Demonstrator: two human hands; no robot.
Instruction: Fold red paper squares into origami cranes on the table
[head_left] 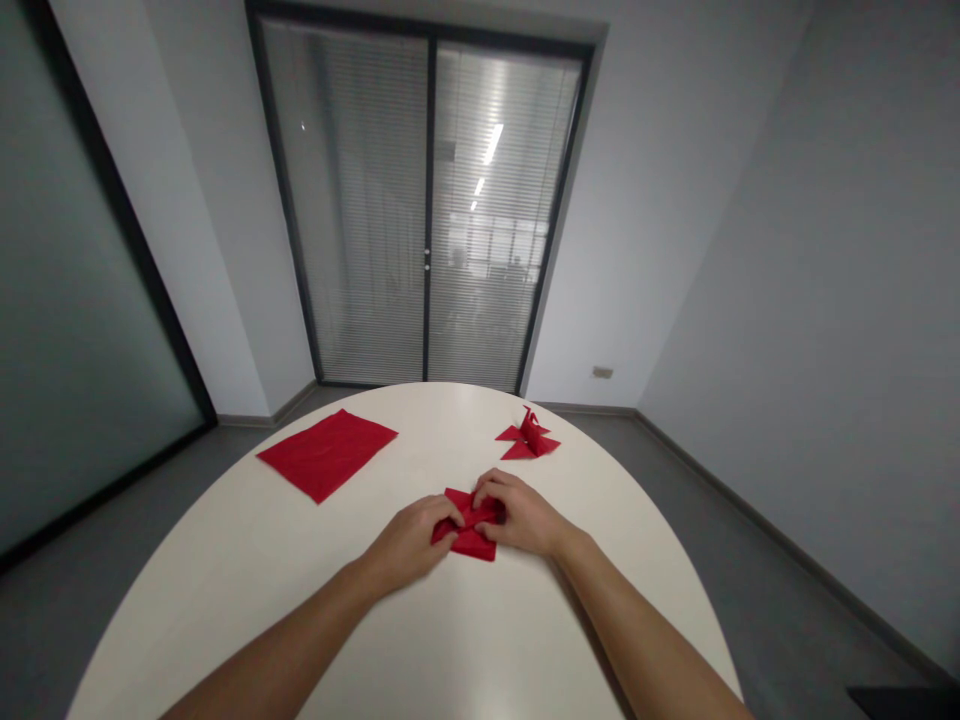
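A small piece of folded red paper [474,543] lies on the table in front of me, between both hands. My left hand [414,537] grips its left side, thumb and fingers closed on the edge. From the right, my right hand [521,512] pinches the paper's upper right part with bent fingers and thumb. The fingers cover part of the folds, so their exact shape is hard to make out. Beyond my right hand stands a folded red paper figure [530,438] with pointed flaps, apart from the hands.
A flat sheet of red cloth-like paper [328,455] lies at the table's far left. The round white table [450,640] curves away on both sides. Behind it are a glass partition with blinds [360,220] and pale walls [660,200].
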